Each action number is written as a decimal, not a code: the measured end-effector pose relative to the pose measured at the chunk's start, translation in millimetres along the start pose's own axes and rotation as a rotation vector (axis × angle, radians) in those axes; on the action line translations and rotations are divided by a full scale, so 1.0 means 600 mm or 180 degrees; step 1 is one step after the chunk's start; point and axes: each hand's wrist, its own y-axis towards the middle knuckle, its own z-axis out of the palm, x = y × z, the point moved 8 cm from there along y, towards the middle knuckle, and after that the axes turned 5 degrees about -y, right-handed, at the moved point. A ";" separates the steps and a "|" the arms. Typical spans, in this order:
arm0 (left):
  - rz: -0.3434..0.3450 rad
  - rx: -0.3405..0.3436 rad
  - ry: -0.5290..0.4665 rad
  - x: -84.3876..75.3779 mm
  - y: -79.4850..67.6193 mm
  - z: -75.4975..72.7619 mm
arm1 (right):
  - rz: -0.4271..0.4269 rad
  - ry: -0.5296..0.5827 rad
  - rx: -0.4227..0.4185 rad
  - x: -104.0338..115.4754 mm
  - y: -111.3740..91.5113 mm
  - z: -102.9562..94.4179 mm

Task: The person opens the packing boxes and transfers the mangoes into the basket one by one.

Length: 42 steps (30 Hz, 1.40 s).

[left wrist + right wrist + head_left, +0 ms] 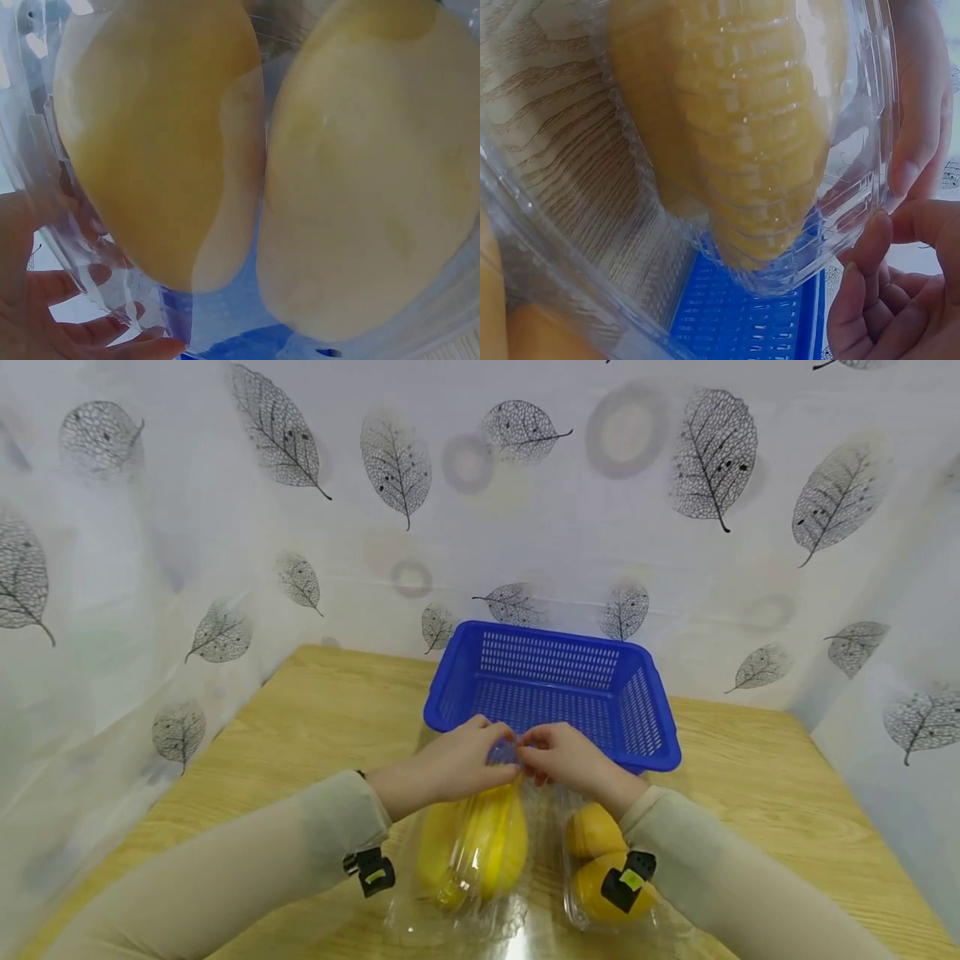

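Leaf-printed white sheeting surrounds a wood-grain table, where a person in pale sleeves reaches forward. Near me sits a clear plastic container with two yellow mangoes inside, just in front of a blue perforated basket. Left hand and right hand meet at its far end, each pinching the plastic edge. Beside it, under the right forearm, another clear container bears orange-yellow fruit.

Hands touch clear container; yellow fruit inside.
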 end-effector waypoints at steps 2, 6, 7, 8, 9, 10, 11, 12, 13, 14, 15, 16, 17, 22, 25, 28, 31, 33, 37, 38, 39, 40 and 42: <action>0.0039 -0.0002 0.0003 -0.002 0.000 0.001 | 0.0006 0.0000 -0.0010 -0.002 0.002 0.000; 0.0087 -0.0031 0.0019 -0.004 0.001 0.001 | 0.0009 -0.0006 -0.0042 -0.005 0.005 -0.001; 0.0086 -0.0029 0.0017 -0.004 0.002 0.001 | 0.0023 -0.0011 -0.0060 -0.006 0.005 -0.001; 0.0079 -0.0023 0.0016 -0.004 0.002 0.001 | 0.0040 -0.0015 -0.0077 -0.006 0.006 -0.002; 0.0075 -0.0013 0.0017 -0.004 0.002 0.002 | 0.0056 -0.0016 -0.0087 -0.007 0.006 -0.002; 0.0068 0.0001 0.0018 -0.004 0.002 0.003 | 0.0074 -0.0022 -0.0094 -0.007 0.006 -0.001; 0.0066 0.0013 0.0020 -0.004 0.003 0.004 | 0.0081 -0.0034 -0.0098 -0.007 0.006 -0.001; 0.0062 0.0025 0.0016 -0.004 0.003 0.005 | 0.0093 -0.0038 -0.0102 -0.008 0.005 -0.001; 0.0059 0.0037 0.0012 -0.004 0.003 0.006 | 0.0109 -0.0032 -0.0103 -0.008 0.005 0.000; 0.0058 0.0047 0.0011 -0.004 0.003 0.007 | 0.0119 -0.0031 -0.0100 -0.008 0.004 0.000; 0.0060 0.0055 0.0007 -0.005 0.004 0.007 | 0.0128 -0.0028 -0.0093 -0.008 0.004 0.001; 0.0064 0.0061 0.0006 -0.005 0.004 0.008 | 0.0129 -0.0033 -0.0083 -0.009 0.003 0.001; 0.0065 0.0069 0.0008 -0.005 0.004 0.008 | 0.0128 -0.0034 -0.0072 -0.009 0.003 0.002; 0.0122 0.0073 0.0033 -0.009 0.006 0.008 | 0.0062 -0.0081 -0.0073 -0.009 0.002 0.001; 0.0134 0.0091 0.0037 -0.011 0.007 0.008 | 0.0011 -0.0097 -0.0077 -0.007 0.002 0.001; 0.0124 0.0115 0.0042 -0.011 0.007 0.007 | -0.0002 -0.0102 -0.0063 -0.006 0.001 0.002; 0.0138 0.0127 0.0037 -0.011 0.007 0.007 | -0.0002 -0.0127 -0.0061 -0.004 0.001 0.003; 0.0150 0.0134 0.0028 -0.012 0.008 0.007 | 0.0011 -0.0147 -0.0066 -0.004 0.001 0.003; 0.0176 0.0157 0.0024 -0.016 0.010 0.007 | 0.0006 -0.0196 -0.0061 -0.007 0.001 0.000; 0.0180 0.0161 0.0022 -0.017 0.010 0.007 | 0.0010 -0.0209 -0.0064 -0.007 0.000 -0.001; 0.0184 0.0167 0.0024 -0.017 0.010 0.007 | 0.0013 -0.0218 -0.0063 -0.008 0.001 -0.001; 0.0184 0.0175 0.0024 -0.018 0.010 0.006 | 0.0008 -0.0224 -0.0056 -0.008 0.000 -0.002; 0.0172 0.0199 0.0002 -0.018 0.010 0.007 | 0.0014 -0.0238 -0.0034 -0.008 0.000 -0.001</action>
